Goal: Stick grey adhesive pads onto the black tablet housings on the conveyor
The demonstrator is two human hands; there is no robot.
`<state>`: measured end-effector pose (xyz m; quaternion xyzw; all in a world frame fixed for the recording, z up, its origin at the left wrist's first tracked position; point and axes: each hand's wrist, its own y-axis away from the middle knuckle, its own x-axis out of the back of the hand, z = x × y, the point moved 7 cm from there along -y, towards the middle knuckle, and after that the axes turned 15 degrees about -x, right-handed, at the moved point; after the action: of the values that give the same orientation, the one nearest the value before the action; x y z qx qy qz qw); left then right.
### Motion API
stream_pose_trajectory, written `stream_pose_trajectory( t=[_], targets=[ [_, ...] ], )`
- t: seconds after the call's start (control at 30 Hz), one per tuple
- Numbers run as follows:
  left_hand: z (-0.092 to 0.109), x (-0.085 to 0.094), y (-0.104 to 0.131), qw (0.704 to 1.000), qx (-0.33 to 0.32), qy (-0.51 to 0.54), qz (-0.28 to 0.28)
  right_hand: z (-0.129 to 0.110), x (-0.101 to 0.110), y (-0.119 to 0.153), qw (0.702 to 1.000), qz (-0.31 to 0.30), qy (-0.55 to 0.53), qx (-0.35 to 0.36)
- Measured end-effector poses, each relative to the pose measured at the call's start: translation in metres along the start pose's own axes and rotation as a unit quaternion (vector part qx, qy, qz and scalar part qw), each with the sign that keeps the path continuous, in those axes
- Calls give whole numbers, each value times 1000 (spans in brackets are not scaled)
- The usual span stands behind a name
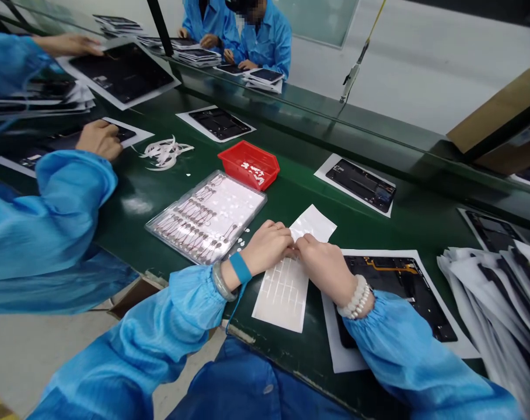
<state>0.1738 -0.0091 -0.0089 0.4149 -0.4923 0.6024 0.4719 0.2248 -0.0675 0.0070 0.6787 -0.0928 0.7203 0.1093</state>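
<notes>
Over a white sticker sheet [282, 294] my left hand [269, 246] and my right hand [324, 265] meet, fingertips pinched together. Whatever lies between the fingertips is too small to make out. Behind them the sheet's far part shows as a plain white piece. To the left is a clear tray [206, 219] with rows of small round parts on red wires. Loose white bits lie between that tray and my left hand. Beneath my right forearm a black device panel [405, 291] with an orange flex strip rests on white paper.
A red bin [250, 165] holds white bits. White peeled strips [166, 153] lie to its left. More panels [361, 185] sit along the back, with a paper-wrapped stack [497, 291] at right. A co-worker's hands [99, 140] handle panels at left; people work across the table.
</notes>
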Motion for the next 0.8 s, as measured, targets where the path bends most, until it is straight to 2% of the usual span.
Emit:
stream_pose_trajectory(
  t=[0.1, 0.17, 0.23, 0.3, 0.33, 0.4, 0.47, 0.57, 0.67, 0.8],
  targets=[
    [2, 8, 4, 1000, -8, 1, 0, 19, 13, 12, 995, 31, -92, -16],
    [13, 19, 5, 999, -28, -15, 34, 54, 21, 24, 966, 34, -242, -82],
    [36, 26, 4, 994, -75, -37, 69, 94, 17, 38, 899, -19, -402, -170],
    [70, 21, 0, 985, -155, -43, 64, 120, 3, 56, 823, -101, -506, -237],
    [88, 14, -1, 978, -198, -42, 53, 126, -6, 65, 795, -138, -531, -258],
    [118, -1, -2, 966, -254, -35, 34, 129, -21, 81, 768, -183, -547, -280],
    [136, -13, -1, 963, -268, -20, 27, 127, -34, 92, 770, -187, -537, -289],
    [147, -20, 5, 962, -272, 11, 25, 121, -40, 100, 822, -105, -492, -267],
    [145, -20, 11, 963, -268, 23, 25, 118, -37, 104, 869, -9, -432, -241],
    [132, -22, 10, 972, -234, 17, 2, 114, -42, 103, 886, -4, -395, -243]
  ],
)
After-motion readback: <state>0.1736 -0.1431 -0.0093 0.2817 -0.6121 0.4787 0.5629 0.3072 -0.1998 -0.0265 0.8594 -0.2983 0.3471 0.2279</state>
